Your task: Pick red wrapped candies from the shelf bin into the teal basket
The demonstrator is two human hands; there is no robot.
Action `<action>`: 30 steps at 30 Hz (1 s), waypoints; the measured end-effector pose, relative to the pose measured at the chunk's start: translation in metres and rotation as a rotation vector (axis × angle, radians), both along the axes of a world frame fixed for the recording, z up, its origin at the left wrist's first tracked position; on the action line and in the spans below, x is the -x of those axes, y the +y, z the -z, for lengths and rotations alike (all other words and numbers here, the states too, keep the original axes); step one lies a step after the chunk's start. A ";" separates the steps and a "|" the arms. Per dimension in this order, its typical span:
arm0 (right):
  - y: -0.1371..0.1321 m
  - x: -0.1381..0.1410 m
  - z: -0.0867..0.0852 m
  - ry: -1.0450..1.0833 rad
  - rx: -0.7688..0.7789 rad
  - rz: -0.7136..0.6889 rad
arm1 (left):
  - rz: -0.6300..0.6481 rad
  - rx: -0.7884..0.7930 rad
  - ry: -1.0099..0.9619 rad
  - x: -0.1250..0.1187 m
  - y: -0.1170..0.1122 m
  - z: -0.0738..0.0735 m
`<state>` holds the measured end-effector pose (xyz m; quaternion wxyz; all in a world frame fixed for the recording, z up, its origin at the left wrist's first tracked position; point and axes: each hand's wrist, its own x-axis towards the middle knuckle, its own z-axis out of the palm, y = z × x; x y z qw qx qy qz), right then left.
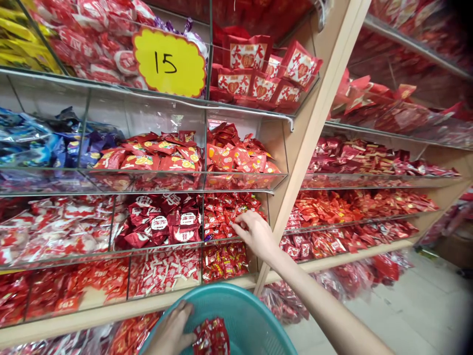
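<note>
My right hand reaches into a clear shelf bin of small red wrapped candies, its fingers curled and pinching among the packets. My left hand grips the near rim of a teal plastic basket at the bottom of the view. Several red candy packets lie inside the basket beside that hand.
Clear acrylic bins fill the wooden shelves, holding red, white, blue and yellow wrapped sweets. A yellow tag marked 15 hangs on the upper bin. A slanted wooden post divides this rack from another rack of red packets. Grey floor lies at lower right.
</note>
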<state>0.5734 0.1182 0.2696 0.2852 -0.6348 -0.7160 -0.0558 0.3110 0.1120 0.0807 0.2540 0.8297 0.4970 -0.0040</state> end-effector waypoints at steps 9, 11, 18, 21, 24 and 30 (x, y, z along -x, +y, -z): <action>0.036 0.019 -0.016 0.013 0.168 0.263 | -0.056 -0.104 -0.204 0.025 -0.005 0.024; 0.041 0.018 -0.017 0.055 0.197 0.254 | -0.061 -0.117 -0.240 0.031 -0.005 0.025; 0.040 0.001 -0.017 0.372 0.103 0.125 | -0.104 -0.148 -0.330 0.043 -0.015 -0.004; 0.015 -0.003 -0.015 0.493 -0.056 -0.020 | -0.117 -0.168 -0.336 0.048 -0.019 -0.014; -0.021 0.001 0.000 0.548 -0.145 -0.114 | -0.120 -0.235 -0.372 0.055 -0.022 -0.014; -0.051 0.023 0.115 0.226 0.281 -0.317 | -0.191 -0.388 -0.342 0.064 -0.022 0.009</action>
